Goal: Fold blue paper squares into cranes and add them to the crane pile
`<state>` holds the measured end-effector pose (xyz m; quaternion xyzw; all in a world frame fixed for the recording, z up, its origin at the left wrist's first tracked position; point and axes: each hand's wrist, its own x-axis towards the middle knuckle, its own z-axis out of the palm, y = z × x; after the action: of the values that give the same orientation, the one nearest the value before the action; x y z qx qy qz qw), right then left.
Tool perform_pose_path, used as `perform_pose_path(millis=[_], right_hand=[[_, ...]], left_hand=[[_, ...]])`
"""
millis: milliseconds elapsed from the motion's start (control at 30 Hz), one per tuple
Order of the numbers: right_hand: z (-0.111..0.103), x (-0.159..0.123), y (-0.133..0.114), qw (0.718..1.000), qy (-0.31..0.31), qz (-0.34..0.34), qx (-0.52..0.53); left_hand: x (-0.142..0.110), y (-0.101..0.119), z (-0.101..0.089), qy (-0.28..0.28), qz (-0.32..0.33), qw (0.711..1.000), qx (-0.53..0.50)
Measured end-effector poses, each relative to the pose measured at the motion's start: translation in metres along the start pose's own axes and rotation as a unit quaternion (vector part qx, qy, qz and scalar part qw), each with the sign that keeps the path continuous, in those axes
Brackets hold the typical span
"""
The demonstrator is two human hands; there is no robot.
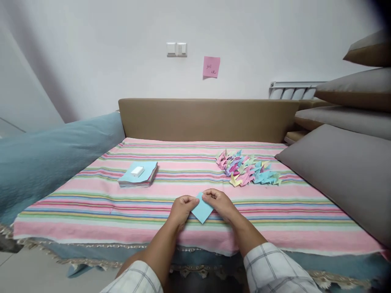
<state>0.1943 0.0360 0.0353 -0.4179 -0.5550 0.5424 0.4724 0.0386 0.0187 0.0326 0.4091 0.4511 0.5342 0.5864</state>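
Observation:
A small light-blue folded paper diamond [202, 210] is held near the front of the striped cloth [100, 224]. My left hand [182, 208] pinches its left upper edge between thumb and fingers. My right hand [220, 203] grips the upper right edge the same way, thumb on top. One corner of the diamond points toward me. Beyond and to the right lies a loose group of folded paper cranes [244, 169] in pink, blue, yellow, green and purple. To the left rests a stack of square paper sheets [137, 183], blue on top.
A small white block [137, 171] sits on the paper stack. Grey cushions [345, 171] are piled at the right, and a blue-covered armrest [61, 150] borders the left. Behind stands a brown backrest [207, 120]. A pink sticky note [211, 67] hangs on the wall beside white switches [176, 49].

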Motion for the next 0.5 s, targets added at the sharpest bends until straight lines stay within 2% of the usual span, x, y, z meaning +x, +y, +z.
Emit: perform_pose_path(millis=[133,300,400,500], right_hand=[[-0.001,0.005,0.005,0.999,0.032,0.033,0.011],[0.008,0.008,0.009,0.986,0.110,0.025,0.125],[0.011,0.005,0.009,0.980,0.116,0.030,0.156],[0.010,-0.002,0.008,0.986,0.088,0.052,0.131]], left_hand=[[0.006,-0.007,0.001,-0.034,0.008,0.998,0.049],[0.001,-0.008,0.005,-0.079,-0.010,0.996,-0.032],[-0.003,-0.007,0.005,-0.074,-0.009,0.995,-0.059],[-0.006,-0.005,0.001,-0.037,-0.012,0.997,-0.061]])
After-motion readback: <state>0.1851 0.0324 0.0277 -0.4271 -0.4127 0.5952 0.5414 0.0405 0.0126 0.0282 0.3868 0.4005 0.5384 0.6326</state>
